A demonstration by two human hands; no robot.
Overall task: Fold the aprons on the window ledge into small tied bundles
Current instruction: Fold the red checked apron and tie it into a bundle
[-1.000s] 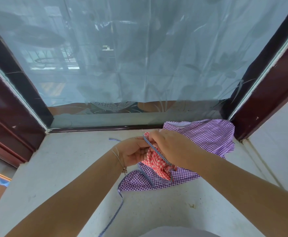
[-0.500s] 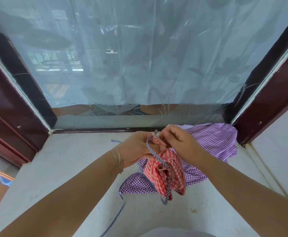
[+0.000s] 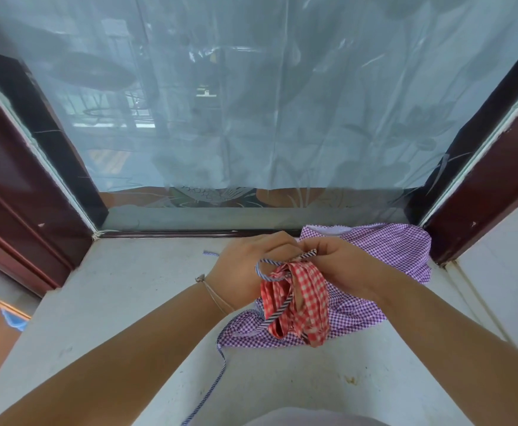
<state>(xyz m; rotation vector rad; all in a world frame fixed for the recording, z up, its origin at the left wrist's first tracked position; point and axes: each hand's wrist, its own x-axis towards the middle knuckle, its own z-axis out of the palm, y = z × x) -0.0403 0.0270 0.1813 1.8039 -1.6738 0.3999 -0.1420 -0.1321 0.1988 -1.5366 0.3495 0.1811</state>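
Note:
A folded red-checked apron [image 3: 300,298] hangs in the air between my hands, above the ledge. A blue-and-white striped tie strap [image 3: 277,312] loops round its top and trails down its front. My left hand [image 3: 248,272] grips the bundle's top and the strap loop. My right hand [image 3: 340,265] pinches the strap's end just beside it. Under them a purple-checked apron [image 3: 384,250] lies crumpled on the pale window ledge [image 3: 122,302], towards the right corner. Its own striped strap [image 3: 217,376] runs down over the ledge's front.
The window pane with a grey patterned film [image 3: 251,103] closes the back of the ledge. Dark red frame posts stand on the left [image 3: 14,186] and on the right [image 3: 479,192]. A white wall [image 3: 503,272] meets the ledge on the right.
The red-checked bundle was lifted off the purple apron and now hangs from my hands. The striped strap has gone from a straight diagonal to a loop round the bundle's top.

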